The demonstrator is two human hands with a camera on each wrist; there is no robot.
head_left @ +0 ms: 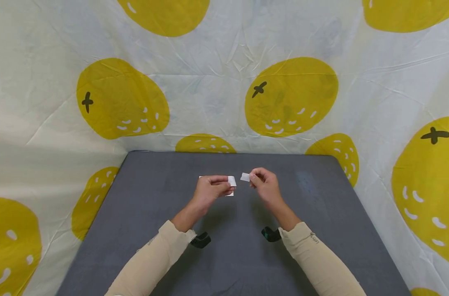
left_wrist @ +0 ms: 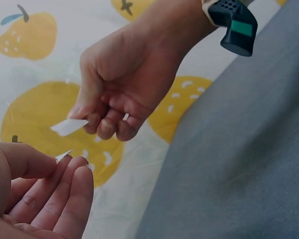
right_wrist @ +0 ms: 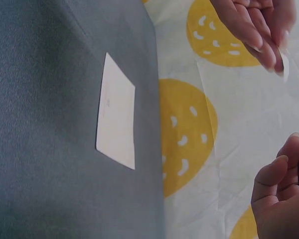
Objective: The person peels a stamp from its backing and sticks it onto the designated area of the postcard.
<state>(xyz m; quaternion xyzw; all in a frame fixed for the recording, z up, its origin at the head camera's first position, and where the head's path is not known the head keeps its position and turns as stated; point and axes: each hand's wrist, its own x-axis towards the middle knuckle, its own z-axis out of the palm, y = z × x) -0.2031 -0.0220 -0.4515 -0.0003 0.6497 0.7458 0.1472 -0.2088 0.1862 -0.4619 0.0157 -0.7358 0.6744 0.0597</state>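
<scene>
My left hand [head_left: 211, 190] pinches a small white paper piece [head_left: 232, 181] between thumb and fingers, above the table. Only a thin edge of that paper piece [left_wrist: 64, 155] shows in the left wrist view. Facing it across a narrow gap, my right hand [head_left: 266, 186] holds another small white paper piece [head_left: 245, 176] between thumb and forefinger, its free end pointing left. The two pieces are apart. A flat white card [right_wrist: 117, 114] with faint small print lies on the table; from the head it is partly hidden behind my left hand.
The dark grey table [head_left: 320, 246] ends at a back edge against a white cloth [head_left: 209, 94] printed with yellow fruit, which also hangs along both sides. Dark wrist devices [head_left: 201, 240] sit under both beige sleeves [head_left: 154, 255].
</scene>
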